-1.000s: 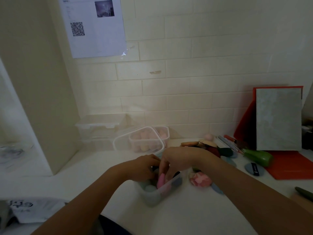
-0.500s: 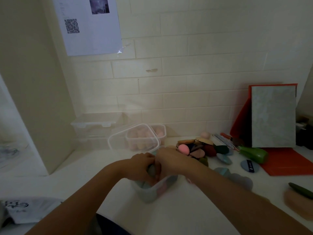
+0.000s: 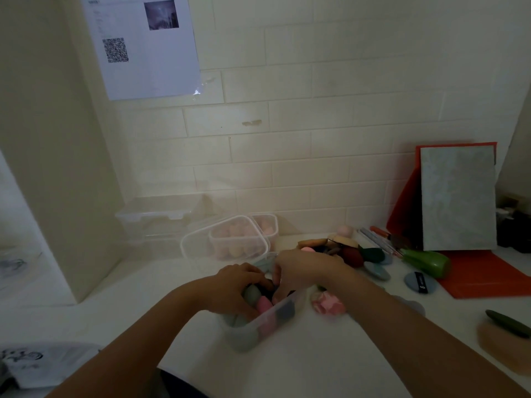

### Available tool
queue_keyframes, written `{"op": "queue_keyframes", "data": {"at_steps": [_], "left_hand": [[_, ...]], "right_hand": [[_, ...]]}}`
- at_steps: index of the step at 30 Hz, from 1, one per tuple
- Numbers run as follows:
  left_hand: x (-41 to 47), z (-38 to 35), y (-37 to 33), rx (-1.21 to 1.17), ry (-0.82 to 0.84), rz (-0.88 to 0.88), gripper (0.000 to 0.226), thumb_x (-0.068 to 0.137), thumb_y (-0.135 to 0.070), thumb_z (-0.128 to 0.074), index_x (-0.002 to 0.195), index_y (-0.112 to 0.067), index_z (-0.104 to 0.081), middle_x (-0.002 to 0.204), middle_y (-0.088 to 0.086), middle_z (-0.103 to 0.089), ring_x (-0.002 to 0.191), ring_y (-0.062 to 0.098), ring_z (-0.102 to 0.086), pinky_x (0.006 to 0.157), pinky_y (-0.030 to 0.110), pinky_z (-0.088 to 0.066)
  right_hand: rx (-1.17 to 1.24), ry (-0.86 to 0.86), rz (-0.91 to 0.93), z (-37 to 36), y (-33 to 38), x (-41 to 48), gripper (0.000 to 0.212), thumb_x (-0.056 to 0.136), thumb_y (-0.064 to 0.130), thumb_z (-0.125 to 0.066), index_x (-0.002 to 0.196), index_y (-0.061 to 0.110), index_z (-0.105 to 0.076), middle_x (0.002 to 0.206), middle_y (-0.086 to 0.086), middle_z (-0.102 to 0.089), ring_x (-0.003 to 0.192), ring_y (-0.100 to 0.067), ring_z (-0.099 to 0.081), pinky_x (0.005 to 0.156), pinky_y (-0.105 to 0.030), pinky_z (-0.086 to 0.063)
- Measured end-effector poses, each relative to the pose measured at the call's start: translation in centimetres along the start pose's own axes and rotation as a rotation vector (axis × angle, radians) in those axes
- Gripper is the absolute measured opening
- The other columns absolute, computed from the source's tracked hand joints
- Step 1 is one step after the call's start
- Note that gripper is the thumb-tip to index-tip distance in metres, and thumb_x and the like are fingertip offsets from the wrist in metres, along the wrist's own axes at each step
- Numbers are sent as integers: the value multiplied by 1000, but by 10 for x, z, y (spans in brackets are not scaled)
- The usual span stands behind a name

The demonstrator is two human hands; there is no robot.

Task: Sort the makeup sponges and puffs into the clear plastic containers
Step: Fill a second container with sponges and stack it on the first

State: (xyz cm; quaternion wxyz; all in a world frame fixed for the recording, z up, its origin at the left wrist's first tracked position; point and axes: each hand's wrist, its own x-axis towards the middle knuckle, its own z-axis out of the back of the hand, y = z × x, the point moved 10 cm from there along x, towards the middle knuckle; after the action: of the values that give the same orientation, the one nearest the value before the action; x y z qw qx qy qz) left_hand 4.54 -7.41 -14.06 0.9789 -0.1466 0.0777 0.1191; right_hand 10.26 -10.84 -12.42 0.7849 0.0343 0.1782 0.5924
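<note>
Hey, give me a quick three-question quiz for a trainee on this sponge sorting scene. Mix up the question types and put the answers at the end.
1. True or false: the left hand and the right hand both reach into the near clear container.
2. Where does the marbled pink puff lie? A) in the near clear container B) on the counter, right of that container C) on the orange board
3. Fill in: the container of pale pink sponges stands ___ the near one, toward the wall.
Key: 1 true; 2 B; 3 behind.
</note>
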Motion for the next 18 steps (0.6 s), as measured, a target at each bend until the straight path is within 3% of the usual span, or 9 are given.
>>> {"op": "queue_keyframes", "data": {"at_steps": [2, 8, 10, 12, 14, 16, 18], "left_hand": [[-1, -1, 3, -4, -9, -1, 50, 76, -35, -71, 122, -39, -51, 134, -8, -38, 121, 17, -36, 105, 30, -30], [-7, -9, 8, -17, 71, -10, 52, 75, -37, -69, 122, -41, -47, 137, -10, -34, 122, 17, -31, 107, 36, -29], [-11, -13, 6, -117, 94, -3, 44, 69, -50, -58, 112, -50, -49, 138, -13, -34, 125, 15, -30, 109, 38, -26], [-11, -11, 4, -206, 43, 17, 39, 64, -64, -43, 100, -56, -53, 135, -15, -39, 125, 12, -33, 112, 40, -23], [-9, -7, 4, -146, -65, 11, 48, 69, -75, -39, 104, -48, -58, 133, -15, -44, 122, 10, -39, 110, 37, -27], [-9, -3, -1, -45, -178, -9, 52, 78, -73, -42, 107, -35, -61, 130, -12, -48, 117, 9, -42, 103, 26, -29], [-13, 3, -7, -6, -254, -28, 51, 80, -68, -43, 102, -27, -63, 125, -9, -53, 112, 8, -45, 92, 16, -28]], "right_hand": [[67, -17, -3, -4, -2, -1, 32, 79, 31, -72, 95, 5, -67, 90, -8, -63, 71, -14, -52, 55, -20, -37], [200, 9, 60, -13, 8, -19, 28, 86, 31, -65, 106, 13, -59, 99, -2, -63, 82, -15, -57, 69, -24, -44], [197, 57, 50, -12, 8, -25, 27, 89, 31, -61, 111, 16, -58, 104, -1, -63, 86, -14, -57, 72, -25, -44], [192, 78, 34, -7, 5, -27, 26, 89, 30, -61, 112, 18, -59, 95, 5, -62, 80, -9, -58, 68, -21, -46], [337, 68, 18, 0, -2, -25, 20, 90, 23, -60, 106, 13, -62, 93, 0, -70, 84, -15, -68, 79, -25, -55], [552, -72, -20, 19, -22, -19, 12, 91, 20, -57, 95, 10, -63, 85, -8, -74, 80, -21, -72, 82, -33, -58], [612, -329, -101, 46, -55, -18, 12, 92, 20, -55, 89, 12, -64, 76, -8, -73, 65, -19, -68, 69, -31, -57]]}}
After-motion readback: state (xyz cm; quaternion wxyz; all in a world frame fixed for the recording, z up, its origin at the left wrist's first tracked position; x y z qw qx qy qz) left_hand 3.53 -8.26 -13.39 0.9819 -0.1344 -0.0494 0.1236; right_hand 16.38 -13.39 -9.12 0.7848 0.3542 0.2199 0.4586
